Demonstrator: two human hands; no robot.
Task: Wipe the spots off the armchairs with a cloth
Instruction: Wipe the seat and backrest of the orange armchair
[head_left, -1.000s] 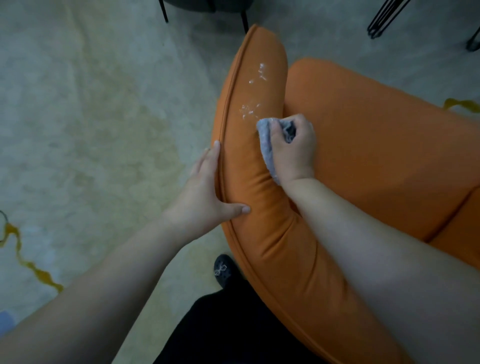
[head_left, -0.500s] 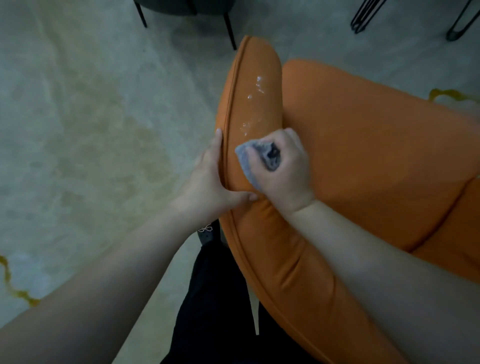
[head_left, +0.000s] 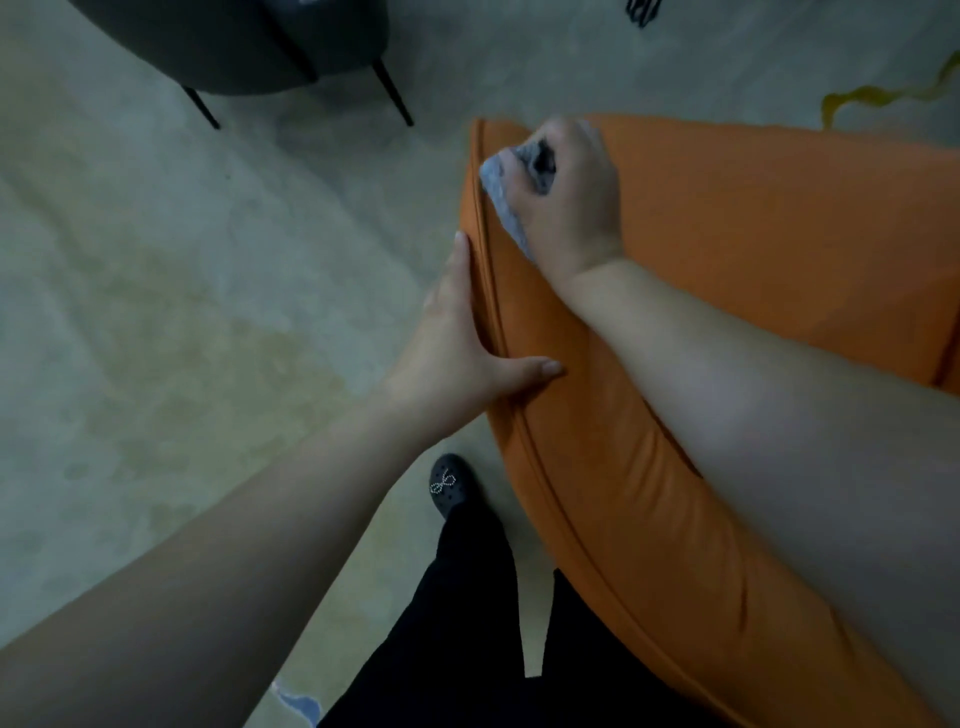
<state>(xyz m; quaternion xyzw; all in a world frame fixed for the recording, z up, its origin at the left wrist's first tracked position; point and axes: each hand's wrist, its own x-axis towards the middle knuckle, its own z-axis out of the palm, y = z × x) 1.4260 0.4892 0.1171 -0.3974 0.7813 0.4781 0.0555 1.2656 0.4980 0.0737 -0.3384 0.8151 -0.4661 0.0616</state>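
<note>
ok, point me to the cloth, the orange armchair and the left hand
cloth (head_left: 503, 193), head view, on the grey fold that shows left of the knuckles
orange armchair (head_left: 779, 249), head view, on bare upholstery right of the wiping hand
left hand (head_left: 457, 353), head view, on the back of the hand

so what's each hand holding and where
The right hand grips the bunched grey cloth around its middle. The left hand holds nothing, resting flat on the orange armchair arm's outer edge.

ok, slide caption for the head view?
Right hand rubs grey cloth on orange armchair; left hand braces its edge.
</note>
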